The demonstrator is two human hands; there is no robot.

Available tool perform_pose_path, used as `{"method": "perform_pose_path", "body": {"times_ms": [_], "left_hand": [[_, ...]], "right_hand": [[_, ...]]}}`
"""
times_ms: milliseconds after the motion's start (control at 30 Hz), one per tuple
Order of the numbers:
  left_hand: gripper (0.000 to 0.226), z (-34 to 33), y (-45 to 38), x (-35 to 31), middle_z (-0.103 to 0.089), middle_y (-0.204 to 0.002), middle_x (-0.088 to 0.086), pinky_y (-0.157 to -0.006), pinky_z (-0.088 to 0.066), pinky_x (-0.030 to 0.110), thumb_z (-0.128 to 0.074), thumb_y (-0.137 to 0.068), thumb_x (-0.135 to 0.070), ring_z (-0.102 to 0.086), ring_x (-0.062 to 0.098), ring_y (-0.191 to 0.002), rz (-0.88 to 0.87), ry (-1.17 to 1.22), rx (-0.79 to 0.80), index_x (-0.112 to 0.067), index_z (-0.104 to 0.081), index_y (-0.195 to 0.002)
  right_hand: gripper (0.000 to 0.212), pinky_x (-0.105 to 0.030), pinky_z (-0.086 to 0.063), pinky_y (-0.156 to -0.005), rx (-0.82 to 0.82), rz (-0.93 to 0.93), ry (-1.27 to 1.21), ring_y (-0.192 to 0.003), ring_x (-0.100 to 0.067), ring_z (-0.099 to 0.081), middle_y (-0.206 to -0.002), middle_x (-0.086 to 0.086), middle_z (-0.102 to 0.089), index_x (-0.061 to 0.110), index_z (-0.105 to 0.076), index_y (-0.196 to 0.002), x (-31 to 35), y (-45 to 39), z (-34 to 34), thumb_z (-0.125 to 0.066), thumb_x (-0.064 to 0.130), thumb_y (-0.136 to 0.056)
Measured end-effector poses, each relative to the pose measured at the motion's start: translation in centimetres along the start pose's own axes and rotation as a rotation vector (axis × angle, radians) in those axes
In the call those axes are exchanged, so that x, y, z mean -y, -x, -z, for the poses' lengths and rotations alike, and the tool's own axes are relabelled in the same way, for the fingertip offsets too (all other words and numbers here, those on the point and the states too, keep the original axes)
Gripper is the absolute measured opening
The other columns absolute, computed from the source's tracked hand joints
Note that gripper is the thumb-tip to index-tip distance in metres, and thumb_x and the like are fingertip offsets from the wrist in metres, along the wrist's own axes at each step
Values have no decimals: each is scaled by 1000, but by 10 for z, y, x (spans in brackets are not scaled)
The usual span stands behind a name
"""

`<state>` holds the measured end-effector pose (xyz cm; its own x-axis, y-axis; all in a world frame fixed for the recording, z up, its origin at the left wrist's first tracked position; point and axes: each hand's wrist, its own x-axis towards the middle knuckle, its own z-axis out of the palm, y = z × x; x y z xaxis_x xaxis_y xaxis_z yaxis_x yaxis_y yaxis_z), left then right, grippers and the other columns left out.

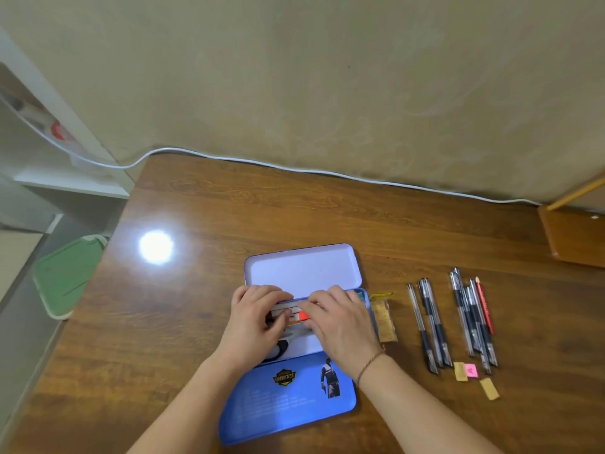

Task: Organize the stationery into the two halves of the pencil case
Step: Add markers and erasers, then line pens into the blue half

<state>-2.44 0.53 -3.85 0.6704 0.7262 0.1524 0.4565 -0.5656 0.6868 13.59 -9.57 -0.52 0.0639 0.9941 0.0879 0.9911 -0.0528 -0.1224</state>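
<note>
While the pencil case (302, 276) lies opened flat near the middle of the wooden table (203, 204), both hands work inside its near tray. Its pale, bare far half sits just beyond the fingertips. The near tray, under the fingers, holds a white ruler-like strip (288, 304) with an orange-red piece (303, 315) against it; what else lies beneath is hidden by the hands, save a dark, rounded item (278, 350) showing below the left wrist. A blue printed lid panel (288, 398) rests nearest the person, under both forearms.

Left hand (253, 317): fingers bent, tips pressed down on the strip's left end; whether they pinch it cannot be told. Right hand (340, 317): fingers curled, tips resting on the strip and the orange-red piece; grip likewise not determinable. A thin cord bracelet (368, 365) circles the right wrist.

Just right of the right-hand fingers, outside the case, lies a tan packet (384, 319). Further right, well apart from the hands, are two groups of pens (430, 326), with a red pencil (485, 306) at the far side. Small tan and pink notes (466, 371) lie at the pens' near ends.

A white cable (327, 172) runs along the table's far edge.
</note>
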Motion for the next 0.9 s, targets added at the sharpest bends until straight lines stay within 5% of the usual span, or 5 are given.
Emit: {"method": "perform_pose_path", "body": {"times_ms": [167,333,567,667,900], "left_hand": [[32,2,0,1,-61,-102,-20,-100,-23,22,-64,-80,-47,-53,0,-100,-15,-12,29,-30,-67,-106],[33,-2,0,2,-61,-102,-20,-97,-25,26,-67,-77,-51,-54,1,-98,-9,-37,23,-31,-68,-104],[33,0,0,1,-61,-100,-21,-93,-28,31,-61,-80,-52,-52,1,-95,-21,-40,28,-29,-67,-103],[40,7,2,-3,-62,-107,-18,-99,-29,31,-57,-83,-50,-54,7,-100,-39,-31,63,-26,-65,-114],[54,10,42,-25,-52,-137,-2,-105,-28,47,-70,-75,-48,-45,29,-120,-210,-152,103,-27,-63,-124]], "right_hand": [[6,-31,-43,-66,2,-276,-12,-77,-16,-51,-80,13,-60,31,-70,-85,-7,23,7,-71,30,-80],[10,-30,-39,-68,-6,-298,-45,-76,-15,-49,-77,14,-60,31,-70,-81,3,14,4,-60,32,-84],[20,-22,-42,-74,-189,-518,-292,-89,-8,-54,-91,15,-65,26,-71,-96,-23,67,29,-53,33,-89],[18,-21,-39,-77,-144,-706,-228,-93,-11,-56,-94,14,-64,24,-71,-99,-54,122,34,-62,30,-86],[57,-35,-50,-81,65,-717,-77,-99,-15,-54,-112,13,-60,33,-63,-115,-46,208,16,-42,71,-77]]}}
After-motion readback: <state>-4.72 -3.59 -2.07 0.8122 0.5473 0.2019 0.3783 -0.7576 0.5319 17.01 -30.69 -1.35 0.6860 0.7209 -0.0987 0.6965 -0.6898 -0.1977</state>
